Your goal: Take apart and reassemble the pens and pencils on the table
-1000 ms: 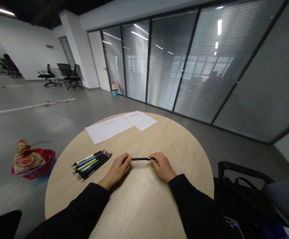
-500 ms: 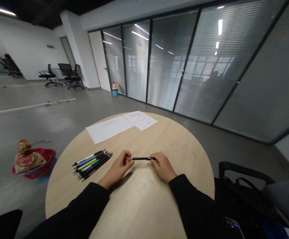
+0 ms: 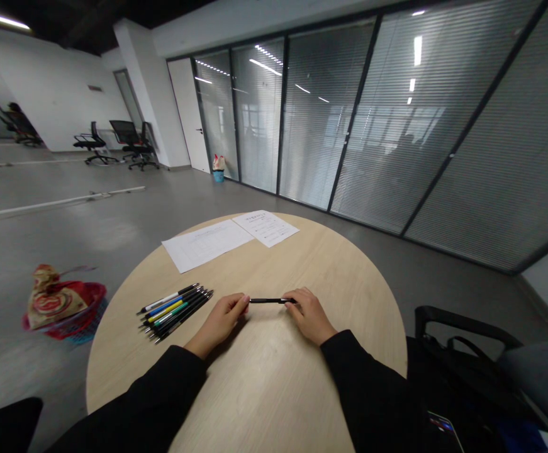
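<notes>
A slim black pen (image 3: 267, 301) lies level between my hands, above the wooden table. My left hand (image 3: 224, 318) pinches its left end between thumb and fingers. At the other end, my right hand (image 3: 307, 313) grips it with thumb and fingertips. The pen's two ends are covered by my fingers. Left of my left hand rests a row of several pens (image 3: 175, 309) side by side, with white, blue, yellow, green and black barrels.
The round table (image 3: 349, 277) carries two printed sheets, a left paper (image 3: 207, 244) and a right paper (image 3: 267, 228). Beside it on the floor stands a red basket (image 3: 97, 296) with a bag inside. An armchair (image 3: 467, 324) with a black bag is at the right.
The fingers of my left hand have shifted and closed flatter around the pen's left end. My right hand and the pen stay in place.
</notes>
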`<state>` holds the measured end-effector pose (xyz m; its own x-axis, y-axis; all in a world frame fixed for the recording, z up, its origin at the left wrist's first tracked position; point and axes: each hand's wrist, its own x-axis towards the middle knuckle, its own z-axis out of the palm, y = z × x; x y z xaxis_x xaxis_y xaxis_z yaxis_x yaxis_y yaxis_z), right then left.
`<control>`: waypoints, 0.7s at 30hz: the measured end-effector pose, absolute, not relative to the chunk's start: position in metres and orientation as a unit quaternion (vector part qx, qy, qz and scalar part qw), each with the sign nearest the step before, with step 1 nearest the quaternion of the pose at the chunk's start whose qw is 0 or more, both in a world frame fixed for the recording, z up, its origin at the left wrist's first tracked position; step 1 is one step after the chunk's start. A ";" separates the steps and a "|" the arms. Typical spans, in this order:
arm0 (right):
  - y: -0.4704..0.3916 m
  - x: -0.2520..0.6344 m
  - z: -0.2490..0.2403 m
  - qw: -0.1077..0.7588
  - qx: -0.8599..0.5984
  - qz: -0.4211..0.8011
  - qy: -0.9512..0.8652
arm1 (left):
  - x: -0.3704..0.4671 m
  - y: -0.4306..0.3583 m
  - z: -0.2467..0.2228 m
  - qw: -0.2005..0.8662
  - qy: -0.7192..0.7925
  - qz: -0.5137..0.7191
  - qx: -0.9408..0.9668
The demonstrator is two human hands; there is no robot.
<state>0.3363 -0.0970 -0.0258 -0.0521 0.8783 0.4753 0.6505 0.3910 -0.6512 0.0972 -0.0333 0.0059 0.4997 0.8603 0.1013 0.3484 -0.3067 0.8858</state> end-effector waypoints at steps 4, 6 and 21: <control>-0.097 0.336 -0.026 0.433 -0.535 0.133 -0.713 | 0.097 -0.034 0.006 0.436 0.403 0.299 0.747; -0.097 0.336 -0.026 0.433 -0.535 0.133 -0.713 | 0.097 -0.034 0.006 0.436 0.402 0.303 0.746; -0.118 0.295 -0.015 0.309 -0.478 0.119 -0.814 | 0.095 -0.025 -0.005 0.433 0.474 0.441 0.628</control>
